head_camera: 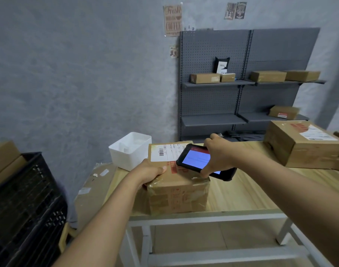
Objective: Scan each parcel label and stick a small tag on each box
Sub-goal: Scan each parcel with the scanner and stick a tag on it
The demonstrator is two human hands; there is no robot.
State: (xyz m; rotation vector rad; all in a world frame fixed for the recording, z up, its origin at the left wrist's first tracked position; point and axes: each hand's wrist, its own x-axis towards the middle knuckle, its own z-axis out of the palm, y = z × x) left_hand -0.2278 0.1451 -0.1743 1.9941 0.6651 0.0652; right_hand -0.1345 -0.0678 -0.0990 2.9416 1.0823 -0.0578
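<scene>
Cardboard parcel [176,180] gripped by left hand [152,173]; right hand [218,157] holds scanner [198,160] above its label [167,152].

Single head-worn view, angled forward and down, close over the near-left corner of the pale wooden table [241,197].

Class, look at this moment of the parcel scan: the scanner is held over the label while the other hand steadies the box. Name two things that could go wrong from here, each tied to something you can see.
1. The scanner in the right hand overlaps the right end of the label, with the barcode off to its left, so the scan may miss.
2. The box sits near the front edge of the table, gripped at one corner by the left hand; a push could tip it off.
</scene>
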